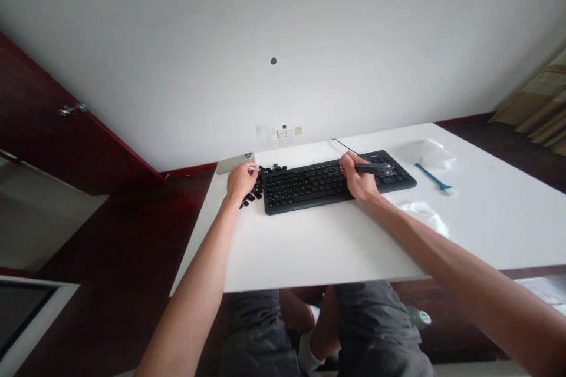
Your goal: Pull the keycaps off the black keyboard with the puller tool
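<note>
Carefully now: the right hand [360, 178] closes around a black pen-like tool [369, 169] above the black keyboard [309, 185]; the left hand [242, 181] pinches something thin beside loose keycaps [257, 187], which one careless knock could sweep off the white table's left edge [204, 224]

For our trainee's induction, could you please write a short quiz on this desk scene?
1. Multiple choice: which hand grips the dark-handled tool above the black keyboard? A) left hand B) right hand
2. True or false: the black keycaps lie in a loose pile to the right of the keyboard.
3. Short answer: what pale item with a camera bump lies just beyond the keycaps?

Key: 1. B. 2. False: they lie to its left. 3. A smartphone.
</note>
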### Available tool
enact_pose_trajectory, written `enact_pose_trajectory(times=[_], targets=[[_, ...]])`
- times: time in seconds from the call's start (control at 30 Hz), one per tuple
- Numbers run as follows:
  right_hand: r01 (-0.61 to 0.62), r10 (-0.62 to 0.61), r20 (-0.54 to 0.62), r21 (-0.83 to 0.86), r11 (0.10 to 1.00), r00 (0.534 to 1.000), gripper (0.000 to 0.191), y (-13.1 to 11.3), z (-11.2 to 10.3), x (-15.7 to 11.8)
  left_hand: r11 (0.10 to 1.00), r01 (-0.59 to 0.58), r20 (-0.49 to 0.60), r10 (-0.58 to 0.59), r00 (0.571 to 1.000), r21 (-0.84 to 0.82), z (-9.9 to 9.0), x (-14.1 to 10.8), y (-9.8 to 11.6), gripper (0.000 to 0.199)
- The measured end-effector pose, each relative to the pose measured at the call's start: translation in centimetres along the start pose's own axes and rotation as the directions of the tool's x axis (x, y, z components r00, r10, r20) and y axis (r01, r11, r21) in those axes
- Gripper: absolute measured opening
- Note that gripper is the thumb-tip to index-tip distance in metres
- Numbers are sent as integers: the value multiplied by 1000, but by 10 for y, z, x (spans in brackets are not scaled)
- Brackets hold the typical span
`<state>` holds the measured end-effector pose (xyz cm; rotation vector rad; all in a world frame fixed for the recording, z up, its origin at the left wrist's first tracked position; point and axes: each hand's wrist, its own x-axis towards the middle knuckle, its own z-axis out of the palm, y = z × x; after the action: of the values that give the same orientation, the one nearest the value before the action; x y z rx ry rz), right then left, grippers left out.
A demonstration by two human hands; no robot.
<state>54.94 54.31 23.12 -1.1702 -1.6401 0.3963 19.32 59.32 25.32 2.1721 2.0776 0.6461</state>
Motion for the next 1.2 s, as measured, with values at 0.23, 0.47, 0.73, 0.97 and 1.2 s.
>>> enact_pose_trajectory(times=[0.23,0.47,0.73,0.97,1.2], targets=[[-158,183,-96,225,961,978,54,-5,0,4,1000,-4,45,3,999,21,3,0,-1,26],[-230,187,135,490,841,973,37,-13,-4,9,1000,-9,17,8,1000,23,4,-1,3,28],[-223,203,92,423,878,975,47,-24,-5,9,998,-65,-8,65,998,19,0,-6,14,25],[-236,224,75,354,905,972,49,-25,-7,8,985,-163,-87,159,984,-48,3,-6,19,24],[-22,3,246,72,997,969,30,-33,-2,0,769,-547,-252,486,837,-332,10,-36,70,27]])
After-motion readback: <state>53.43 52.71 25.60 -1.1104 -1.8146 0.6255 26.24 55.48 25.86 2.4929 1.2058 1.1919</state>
